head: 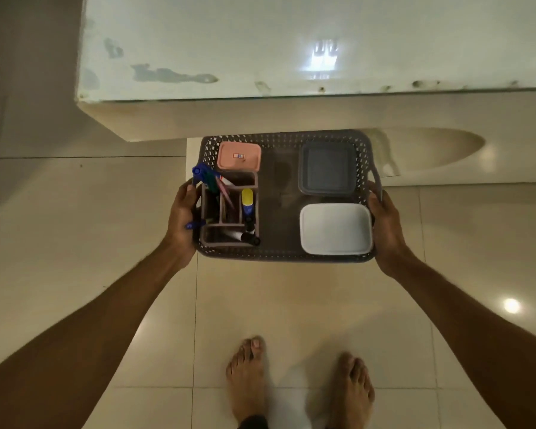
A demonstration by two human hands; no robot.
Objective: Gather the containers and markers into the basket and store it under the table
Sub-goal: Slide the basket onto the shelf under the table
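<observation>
A grey perforated basket [279,257] hangs above the tiled floor, just in front of the table's near edge. My left hand [181,221] grips its left end and my right hand [384,230] grips its right end. Inside stand a pink-lidded container [239,156], a grey-lidded container [328,168] and a white container [335,228]. A brown divided organizer [228,226] at the basket's left holds several markers, among them a blue one [203,174] and a yellow-capped one [247,201].
The white table [291,51] with a worn, chipped edge fills the top of the view, its thick front face just above the basket. Glossy beige floor tiles [291,305] lie below. My two bare feet [297,385] stand at the bottom centre.
</observation>
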